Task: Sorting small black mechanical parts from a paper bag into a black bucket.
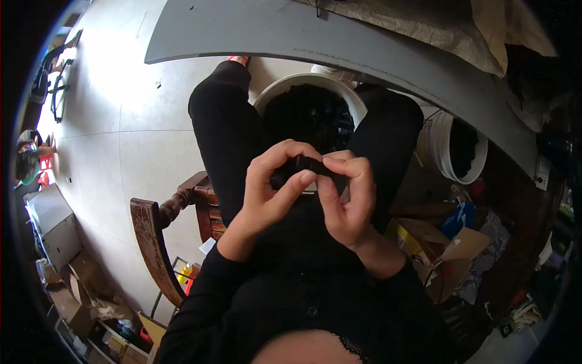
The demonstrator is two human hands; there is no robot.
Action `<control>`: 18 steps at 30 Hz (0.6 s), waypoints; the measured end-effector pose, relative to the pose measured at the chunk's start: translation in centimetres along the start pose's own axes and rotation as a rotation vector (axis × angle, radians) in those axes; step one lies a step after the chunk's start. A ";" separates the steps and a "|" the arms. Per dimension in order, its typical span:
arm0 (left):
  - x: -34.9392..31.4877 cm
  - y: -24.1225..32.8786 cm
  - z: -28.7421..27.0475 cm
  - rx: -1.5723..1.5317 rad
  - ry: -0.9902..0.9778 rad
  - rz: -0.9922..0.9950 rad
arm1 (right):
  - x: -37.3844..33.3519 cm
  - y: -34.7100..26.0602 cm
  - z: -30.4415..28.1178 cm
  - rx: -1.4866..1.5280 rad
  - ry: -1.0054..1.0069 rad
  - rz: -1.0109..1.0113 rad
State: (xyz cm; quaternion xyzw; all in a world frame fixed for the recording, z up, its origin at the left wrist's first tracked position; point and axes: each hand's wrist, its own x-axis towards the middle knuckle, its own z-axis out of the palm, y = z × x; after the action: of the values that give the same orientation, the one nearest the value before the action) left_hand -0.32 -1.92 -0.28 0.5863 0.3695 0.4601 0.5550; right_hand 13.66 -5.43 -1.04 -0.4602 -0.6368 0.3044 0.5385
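A small black piece (308, 164) is held between my two hands, above my lap; its exact kind does not show against the dark clothing. My left hand (276, 182) curls its fingers over the piece, with the thumb pressed against its near side. My right hand (348, 191) pinches the other end between thumb and fingertips. Just beyond the hands, between my knees, stands a white bucket (265, 96) holding many dark pieces (306, 115).
A grey tabletop edge (254, 39) curves across the far side. Another white bucket (433, 142) with dark contents stands at the right. Open cardboard boxes (464, 246) lie to the right, and more boxes (79, 297) at the lower left. A wooden chair (151, 236) is beside my left leg.
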 end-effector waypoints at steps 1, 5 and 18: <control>-0.2 0.1 -0.3 0.037 -0.036 0.040 | 0.1 -0.5 -0.4 0.141 -0.055 0.093; -0.1 0.6 -1.0 0.143 -0.087 0.137 | 0.5 -1.6 -1.9 0.374 -0.156 0.290; -1.2 0.7 -1.3 0.153 -0.120 0.081 | 0.5 -1.3 -2.9 0.825 -0.285 0.708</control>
State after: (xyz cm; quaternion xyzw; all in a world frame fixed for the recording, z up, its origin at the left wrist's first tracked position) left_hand -1.95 -2.70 0.24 0.6677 0.3457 0.4168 0.5108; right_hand 16.10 -5.78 1.02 -0.3515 -0.3381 0.7495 0.4476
